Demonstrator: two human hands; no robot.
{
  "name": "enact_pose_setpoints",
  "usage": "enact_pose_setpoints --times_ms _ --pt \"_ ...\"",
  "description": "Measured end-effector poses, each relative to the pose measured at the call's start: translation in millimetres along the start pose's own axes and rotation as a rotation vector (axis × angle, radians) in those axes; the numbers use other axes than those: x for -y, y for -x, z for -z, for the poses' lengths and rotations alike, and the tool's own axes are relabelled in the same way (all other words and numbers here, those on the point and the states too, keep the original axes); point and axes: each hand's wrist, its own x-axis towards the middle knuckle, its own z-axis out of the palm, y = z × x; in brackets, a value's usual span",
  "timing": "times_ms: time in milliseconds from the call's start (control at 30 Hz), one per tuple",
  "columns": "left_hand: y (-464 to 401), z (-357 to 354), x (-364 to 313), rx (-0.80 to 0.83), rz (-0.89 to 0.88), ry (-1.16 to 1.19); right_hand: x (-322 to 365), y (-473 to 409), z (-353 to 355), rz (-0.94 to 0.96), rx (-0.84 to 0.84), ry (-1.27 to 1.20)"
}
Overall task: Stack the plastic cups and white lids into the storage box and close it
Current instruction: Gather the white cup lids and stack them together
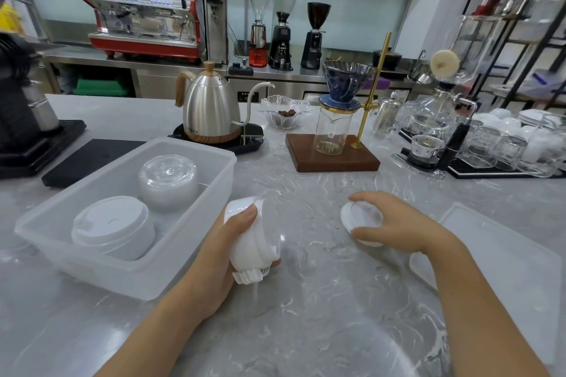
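A translucent storage box [196,242] stands open on the marble counter at the left. Inside it sit a stack of white lids [113,226] near the front and a stack of clear plastic lids or cups [168,180] behind. My left hand [220,254] grips a stack of white lids [254,242], held on its side just right of the box. My right hand [395,223] holds a single white lid [361,217] over the counter. The box's flat translucent cover [496,254] lies at the right.
A steel gooseneck kettle [211,110] on a black base stands behind the box. A pour-over stand on a wooden base [333,156], a glass bowl [284,113] and several glasses on a drip tray [502,147] line the back and right. A black mat [88,159] lies far left.
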Motion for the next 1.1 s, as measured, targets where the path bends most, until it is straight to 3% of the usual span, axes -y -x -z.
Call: enact_pose_setpoints --times_ms 133,467,600,1100 --pt "1 -1 2 -0.006 0.012 -0.026 14 0 -5 0.069 -0.071 -0.273" --pt "0 -5 -1 -0.056 -0.027 -0.071 74 4 -37 0.251 0.018 -0.800" --pt "0 -5 1 -0.014 -0.071 -0.059 88 4 -56 0.268 -0.004 -0.809" --pt "-5 6 8 -0.124 -0.095 -0.108 99 8 -75 0.348 -0.133 -0.874"
